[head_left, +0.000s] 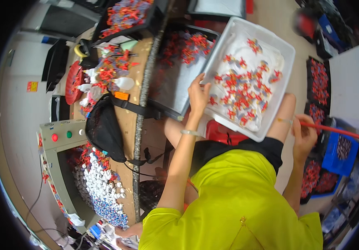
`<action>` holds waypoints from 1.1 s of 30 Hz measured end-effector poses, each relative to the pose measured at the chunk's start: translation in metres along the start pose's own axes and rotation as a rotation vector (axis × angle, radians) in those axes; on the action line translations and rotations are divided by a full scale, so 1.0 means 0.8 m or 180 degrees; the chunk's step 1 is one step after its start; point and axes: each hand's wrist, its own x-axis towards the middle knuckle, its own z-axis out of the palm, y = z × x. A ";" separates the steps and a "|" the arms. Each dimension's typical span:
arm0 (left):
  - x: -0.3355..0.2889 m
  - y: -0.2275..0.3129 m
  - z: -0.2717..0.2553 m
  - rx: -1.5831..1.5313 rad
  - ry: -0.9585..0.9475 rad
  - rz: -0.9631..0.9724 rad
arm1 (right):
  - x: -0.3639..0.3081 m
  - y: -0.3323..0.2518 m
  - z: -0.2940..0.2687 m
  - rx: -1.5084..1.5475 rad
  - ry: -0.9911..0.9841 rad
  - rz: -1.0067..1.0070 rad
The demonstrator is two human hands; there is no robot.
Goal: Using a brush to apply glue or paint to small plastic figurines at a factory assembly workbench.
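Note:
Across my lap lies a white plastic tray (285,52), tilted, with many small red, grey and yellow figurines (242,93) spread over its white lining. My left hand (199,93) grips the tray's left rim, thumb on the inner side and the other fingers partly hidden at the edge. To the right of the tray, my right hand (304,135) is closed round a slim brush with a red handle (333,130). Its pale tip points left toward the tray's lower right side, over my thigh, without touching any figurine.
Left of the tray stands a black bin (175,89) with more figurines. A workbench (125,121) holds a black bag (104,129), white bottles and a beige machine (62,133) beside piled white parts. Another person's hand (125,233) shows lower left. Blue crates (341,150) stand right.

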 end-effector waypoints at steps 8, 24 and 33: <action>0.135 -0.211 -0.031 0.1100 0.0844 0.0249 | 0.015 -0.030 0.037 0.0575 -0.0722 0.0023; 0.190 -0.314 0.042 0.1381 0.2784 0.0059 | -0.006 -0.311 0.643 0.0031 -0.3422 -0.2763; 0.180 -0.277 0.048 0.1519 0.2715 0.0029 | -0.016 -0.305 0.719 -0.1083 -0.3108 -0.2990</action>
